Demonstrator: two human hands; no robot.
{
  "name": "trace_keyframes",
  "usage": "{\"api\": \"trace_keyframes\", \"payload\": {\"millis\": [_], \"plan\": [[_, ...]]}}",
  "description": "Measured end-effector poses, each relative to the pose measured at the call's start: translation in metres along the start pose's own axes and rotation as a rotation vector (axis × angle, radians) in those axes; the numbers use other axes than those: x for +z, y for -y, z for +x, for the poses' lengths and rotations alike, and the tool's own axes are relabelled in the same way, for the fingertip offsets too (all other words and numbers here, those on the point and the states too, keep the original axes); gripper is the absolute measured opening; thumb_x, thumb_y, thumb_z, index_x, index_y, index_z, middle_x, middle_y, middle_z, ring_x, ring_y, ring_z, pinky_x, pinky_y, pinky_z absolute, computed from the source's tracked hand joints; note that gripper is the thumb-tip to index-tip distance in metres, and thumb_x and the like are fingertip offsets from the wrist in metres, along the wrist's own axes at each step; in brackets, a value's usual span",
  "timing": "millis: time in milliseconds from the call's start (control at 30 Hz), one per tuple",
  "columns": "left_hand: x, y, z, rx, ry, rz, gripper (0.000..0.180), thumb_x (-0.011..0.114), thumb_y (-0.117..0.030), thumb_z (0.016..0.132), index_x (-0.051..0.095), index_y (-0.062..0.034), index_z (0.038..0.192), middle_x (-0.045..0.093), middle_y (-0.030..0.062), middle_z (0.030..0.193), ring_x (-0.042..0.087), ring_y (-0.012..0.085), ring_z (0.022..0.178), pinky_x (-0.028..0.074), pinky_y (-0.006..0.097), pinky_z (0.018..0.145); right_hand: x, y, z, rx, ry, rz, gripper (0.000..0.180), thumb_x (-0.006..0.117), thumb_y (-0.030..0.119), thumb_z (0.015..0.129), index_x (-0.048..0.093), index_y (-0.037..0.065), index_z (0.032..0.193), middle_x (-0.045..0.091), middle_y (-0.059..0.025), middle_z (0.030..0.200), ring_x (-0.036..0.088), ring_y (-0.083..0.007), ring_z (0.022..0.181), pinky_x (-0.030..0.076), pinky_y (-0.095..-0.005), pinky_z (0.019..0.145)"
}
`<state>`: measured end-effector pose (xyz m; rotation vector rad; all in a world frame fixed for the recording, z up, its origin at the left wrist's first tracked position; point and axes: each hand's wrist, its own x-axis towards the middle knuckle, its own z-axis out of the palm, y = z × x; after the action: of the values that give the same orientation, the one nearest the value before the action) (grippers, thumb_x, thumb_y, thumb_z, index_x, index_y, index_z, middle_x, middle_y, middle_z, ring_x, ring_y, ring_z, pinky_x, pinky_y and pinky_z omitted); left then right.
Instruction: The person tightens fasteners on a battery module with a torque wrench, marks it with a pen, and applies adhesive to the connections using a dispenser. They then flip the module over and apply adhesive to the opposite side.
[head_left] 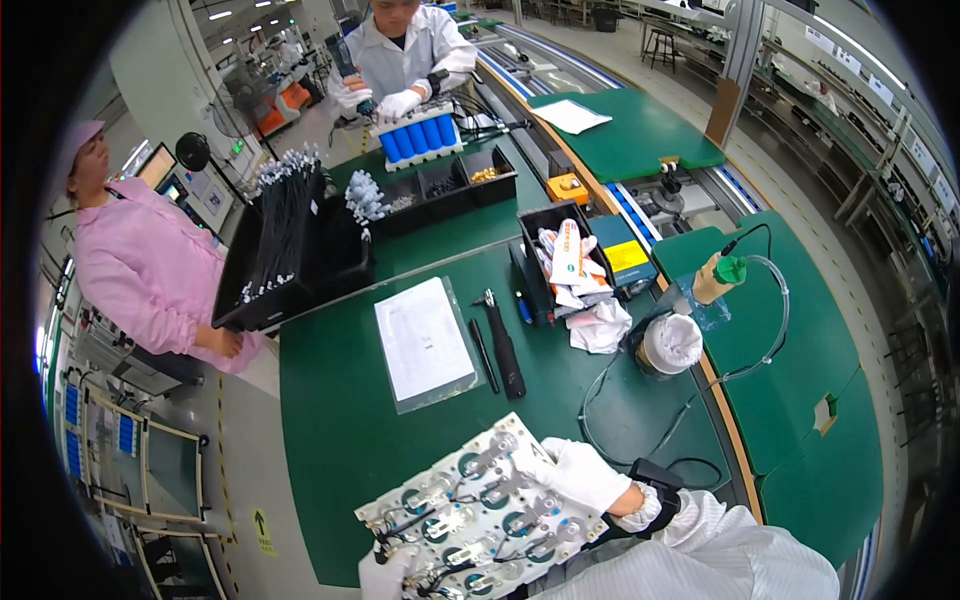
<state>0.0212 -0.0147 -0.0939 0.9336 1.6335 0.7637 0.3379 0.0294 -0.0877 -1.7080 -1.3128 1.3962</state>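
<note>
Green-matted factory desk [340,420] is carrying a clear sleeve of white paper [424,342] and a black-handled tool [503,345]. At its near edge, a white rectangular cell-holder panel with metal tabs and dark wires [480,515] is lying tilted. Right gloved hand [578,472] is pressing flat, fingers extended, on its upper edge; left gloved hand [388,572] is curling around its lower corner.

Right hand [578,472]: white-gloved, resting on top of the white cell holder panel [480,510], near its upper right edge.
Left hand [388,572]: white-gloved, gripping the panel's lower left corner.
Panel: tilted, at the near edge of the green counter [340,420].
Behind the panel: bagged paper sheet [422,342], black screwdriver [503,345].
Far side: a person in pink stands by a black tray [270,250].
</note>
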Motion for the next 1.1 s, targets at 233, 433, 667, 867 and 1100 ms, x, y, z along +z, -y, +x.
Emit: {"api": "trace_keyframes", "payload": {"millis": [233, 433, 667, 867, 1100], "plan": [[-0.035, -0.039, 0.017, -0.142, 0.166, 0.494, 0.027, 0.066, -0.023, 0.085, 0.064, -0.0008, 0.101, 0.065, 0.0053, 0.092, 0.059, 0.0118, 0.080, 0.049, 0.027, 0.074, -0.020, 0.005, 0.022, 0.069, 0.180, 0.012, 0.046, 0.055, 0.046, 0.092, 0.061, 0.001, 0.084, 0.055, -0.0093, 0.063, 0.053, -0.0148, 0.058, 0.044, -0.0304, 0.057], [-0.096, -0.123, -0.029, 0.403, -0.713, 0.842, 0.034, 0.064, -0.017, 0.082, 0.060, -0.0006, 0.111, 0.058, 0.0118, 0.116, 0.056, 0.0255, 0.106, 0.043, 0.034, 0.093, -0.034, 0.015, 0.035, -0.374, -0.174, -0.142, 0.032, 0.064, 0.033, 0.088, 0.062, 0.003, 0.097, 0.061, -0.0116, 0.090, 0.059, -0.0222, 0.083, 0.049, -0.0333, 0.074], [0.062, -0.143, 0.005, 0.864, -0.082, 0.861, 0.024, 0.075, -0.015, 0.070, 0.068, -0.0051, 0.090, 0.059, 0.0176, 0.112, 0.060, 0.0322, 0.100, 0.048, 0.039, 0.088, -0.010, 0.033, 0.058, -0.945, -0.070, -0.609, 0.044, 0.071, 0.028, 0.076, 0.057, 0.004, 0.110, 0.059, -0.0149, 0.108, 0.057, -0.0332, 0.105, 0.049, -0.0398, 0.086], [0.103, -0.116, 0.050, 0.961, 0.119, 1.024, 0.009, 0.067, -0.012, 0.073, 0.063, -0.0038, 0.076, 0.062, 0.0143, 0.104, 0.060, 0.0311, 0.095, 0.049, 0.040, 0.083, -0.001, 0.037, 0.058, -0.875, 0.002, -0.729, 0.039, 0.067, 0.033, 0.079, 0.057, 0.006, 0.105, 0.061, -0.0115, 0.094, 0.060, -0.0298, 0.091, 0.049, -0.0375, 0.078], [0.111, -0.109, 0.061, 0.979, 0.132, 0.912, 0.009, 0.059, -0.009, 0.077, 0.060, -0.0010, 0.079, 0.062, 0.0131, 0.103, 0.062, 0.0324, 0.085, 0.050, 0.042, 0.076, 0.010, 0.028, 0.065, -0.886, -0.115, -0.707, 0.035, 0.070, 0.032, 0.076, 0.057, 0.007, 0.096, 0.060, -0.0085, 0.083, 0.061, -0.0275, 0.081, 0.050, -0.0382, 0.068]]}}
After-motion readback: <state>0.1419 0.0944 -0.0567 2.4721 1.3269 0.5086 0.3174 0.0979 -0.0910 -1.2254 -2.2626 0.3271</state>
